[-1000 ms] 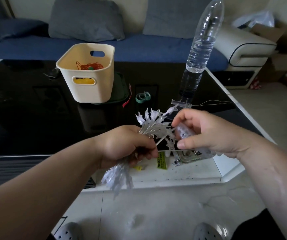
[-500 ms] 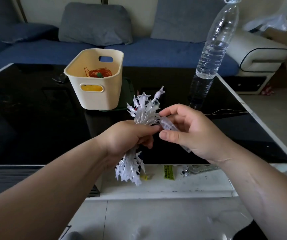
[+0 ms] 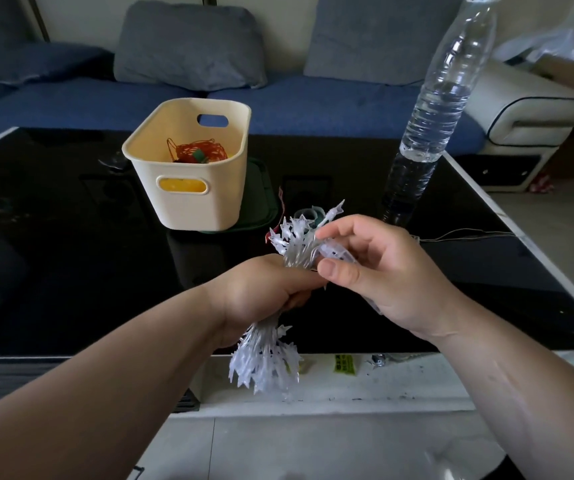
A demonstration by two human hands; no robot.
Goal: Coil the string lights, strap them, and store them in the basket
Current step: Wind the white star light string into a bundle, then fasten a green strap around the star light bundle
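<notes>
At left of centre, a cream plastic basket [image 3: 188, 202] with cut-out handles stands on the glossy black glass bench [image 3: 53, 254]. A coil of orange-red wire [image 3: 198, 152] already lies inside it.

In front of the basket, held in the air above the bench's near edge, the left hand [image 3: 264, 292] has its fingers [image 3: 294, 299] wrapped round the middle of a bundle of white star-shaped string lights [image 3: 264, 365]. Stars fan out above and below the fist.

The right hand [image 3: 379, 271] has moved in over the last second and now touches the left. Its fingers [image 3: 334, 230] and thumb pinch a clear plastic piece [image 3: 334, 252] against the top of the bundle.

A green strap loop [image 3: 308, 213] lies on the bench just behind the hands. Further right stands a clear plastic water bottle [image 3: 431, 116], and a thin wire [image 3: 469, 234] trails off to the right.

Coiling looks nearly done. Strapping has not begun, and the lights are not yet in the basket.
</notes>
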